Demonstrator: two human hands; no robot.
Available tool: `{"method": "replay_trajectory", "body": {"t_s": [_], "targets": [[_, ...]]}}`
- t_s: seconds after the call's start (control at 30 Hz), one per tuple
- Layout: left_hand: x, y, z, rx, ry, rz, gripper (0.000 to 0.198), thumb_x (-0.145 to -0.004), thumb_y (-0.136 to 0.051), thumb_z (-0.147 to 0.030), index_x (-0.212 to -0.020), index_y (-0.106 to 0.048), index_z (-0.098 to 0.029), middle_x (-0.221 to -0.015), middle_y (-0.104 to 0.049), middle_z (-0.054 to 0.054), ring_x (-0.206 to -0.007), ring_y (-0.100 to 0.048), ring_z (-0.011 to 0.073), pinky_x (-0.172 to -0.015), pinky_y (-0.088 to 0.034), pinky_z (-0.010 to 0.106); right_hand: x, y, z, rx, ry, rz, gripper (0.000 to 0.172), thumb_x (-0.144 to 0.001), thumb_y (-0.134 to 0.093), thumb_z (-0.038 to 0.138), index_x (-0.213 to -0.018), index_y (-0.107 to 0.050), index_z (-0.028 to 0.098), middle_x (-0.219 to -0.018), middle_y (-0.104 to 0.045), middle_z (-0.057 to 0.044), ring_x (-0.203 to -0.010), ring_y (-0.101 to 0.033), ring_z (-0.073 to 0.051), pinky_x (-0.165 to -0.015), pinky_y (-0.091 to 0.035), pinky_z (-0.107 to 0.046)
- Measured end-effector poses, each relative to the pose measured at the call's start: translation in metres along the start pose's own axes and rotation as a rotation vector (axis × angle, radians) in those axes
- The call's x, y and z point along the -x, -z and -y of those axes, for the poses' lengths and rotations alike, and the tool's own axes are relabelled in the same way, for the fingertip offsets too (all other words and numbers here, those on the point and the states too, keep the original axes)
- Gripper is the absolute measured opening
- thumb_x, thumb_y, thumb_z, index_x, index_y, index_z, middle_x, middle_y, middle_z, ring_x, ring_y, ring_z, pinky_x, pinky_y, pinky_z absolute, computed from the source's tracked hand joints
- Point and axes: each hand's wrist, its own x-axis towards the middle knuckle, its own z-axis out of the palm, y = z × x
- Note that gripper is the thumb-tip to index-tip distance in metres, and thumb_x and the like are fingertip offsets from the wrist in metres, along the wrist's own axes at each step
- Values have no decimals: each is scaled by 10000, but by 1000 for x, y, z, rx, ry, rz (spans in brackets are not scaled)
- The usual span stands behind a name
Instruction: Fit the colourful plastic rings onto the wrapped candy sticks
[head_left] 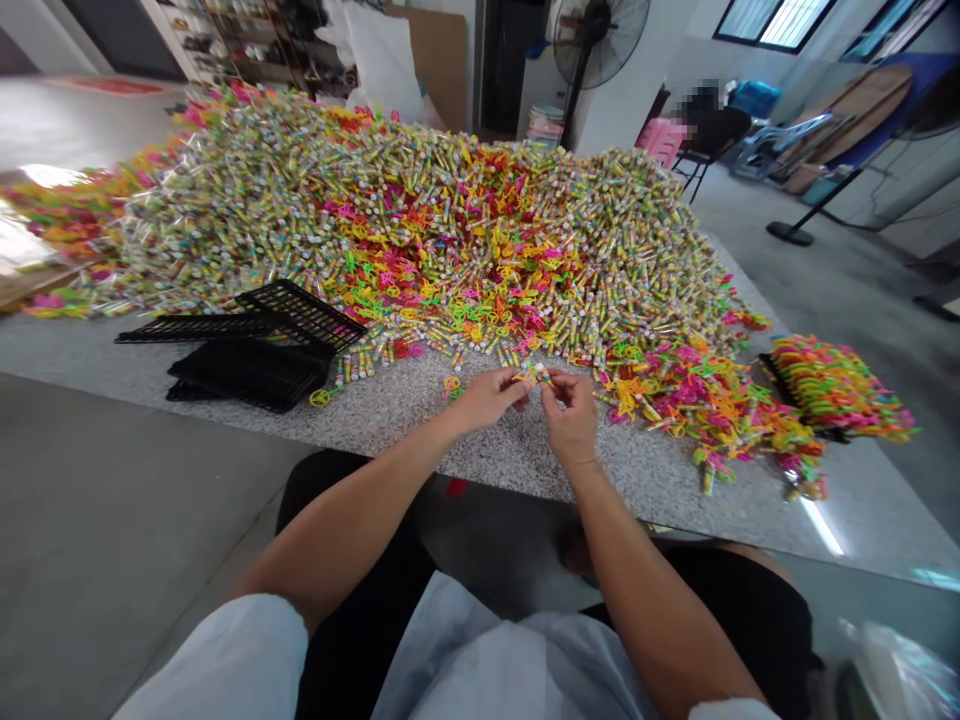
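Note:
In front of me, over the near part of the speckled table point(397, 410), my two hands meet fingertip to fingertip. My right hand point(571, 415) is closed in a pinch on a small labelled tube point(541, 372) with a white end. My left hand point(487, 398), also closed, pinches a small yellow-orange plastic piece point(525, 377) against that tube. Whether the two parts are joined I cannot tell. Just beyond the fingers lies a large heap of similar tubes point(615, 260), mixed with bright plastic pieces point(517, 250) in pink, orange, yellow and green.
Black mesh trays point(251, 370) are stacked on the left, beside a short row of tubes point(364, 362). More tubes with coloured tops point(697, 390) lie on the right. A filled black tray point(832, 390) stands at the right edge. Behind are a fan point(598, 25) and pink stools point(662, 140).

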Motion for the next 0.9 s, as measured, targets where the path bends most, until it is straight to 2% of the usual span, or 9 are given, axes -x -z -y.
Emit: {"method": "replay_trajectory", "body": {"t_s": [0.1, 0.17, 0.27, 0.4, 0.53, 0.63, 0.7, 0.77, 0.9], "targets": [[-2, -3, 3, 289, 165, 37, 357, -902, -662, -518, -904, -637, -163, -791, -667, 50, -692, -648, 152, -682, -514, 304, 0, -2, -1, -23, -63, -33, 264, -882, -685, 434, -1022, -600, 227, -1052, -723, -75, -917, -698, -212, -879, -562, -388], [-4, -2, 5, 362, 211, 28, 350, -877, -698, -505, -913, -627, -164, -785, -658, 40, -674, -643, 141, -666, -512, 294, -1, -3, -2, -95, -132, -46, 297, -866, -705, 448, -1024, -591, 222, -945, -715, -48, -841, -701, -206, -822, -582, -383], [-4, -2, 9, 281, 168, 23, 305, -865, -714, -454, -892, -617, -166, -781, -655, 28, -673, -628, 125, -652, -504, 270, -3, -4, -7, -254, -267, -39, 330, -845, -725, 458, -1008, -564, 221, -834, -703, -17, -748, -712, -204, -731, -609, -377], [-3, -1, 10, 172, 141, 100, 296, -889, -672, -463, -925, -616, -175, -849, -701, 54, -736, -666, 145, -675, -518, 272, -3, -5, -12, -367, -386, 0, 361, -805, -761, 464, -986, -561, 226, -823, -718, -5, -701, -718, -193, -682, -623, -363], [2, 9, -6, 24, 124, 130, 295, -907, -623, -477, -880, -624, -183, -795, -715, 55, -683, -654, 148, -600, -470, 246, 3, 6, -11, -390, -465, 65, 374, -798, -763, 486, -984, -568, 227, -877, -734, -16, -677, -711, -179, -604, -603, -322], [15, 10, -26, -103, 154, 356, 256, -875, -643, -430, -796, -664, -188, -676, -688, 33, -579, -606, 138, -537, -412, 239, 14, 30, -9, -338, -474, 44, 359, -811, -746, 488, -977, -574, 220, -943, -750, -46, -689, -699, -167, -576, -578, -295], [27, -4, -31, -135, 238, 615, 191, -814, -697, -382, -745, -697, -203, -637, -684, 20, -554, -602, 142, -529, -408, 242, 23, 53, -9, -276, -472, 12, 336, -820, -730, 489, -958, -585, 219, -930, -750, -48, -662, -676, -153, -555, -556, -279], [42, -35, -21, -138, 325, 835, 139, -746, -744, -341, -684, -708, -222, -602, -677, 9, -530, -598, 150, -519, -413, 249, 32, 79, -12, -219, -482, -9, 312, -821, -729, 478, -931, -595, 219, -867, -740, -34, -615, -646, -140, -534, -536, -268], [80, -115, 38, -188, 454, 1149, 110, -676, -762, -287, -617, -689, -230, -539, -637, -1, -468, -553, 150, -472, -373, 251, 48, 127, -24, -169, -524, -80, 265, -819, -746, 421, -899, -594, 220, -793, -721, -14, -568, -618, -128, -497, -503, -246]]}}
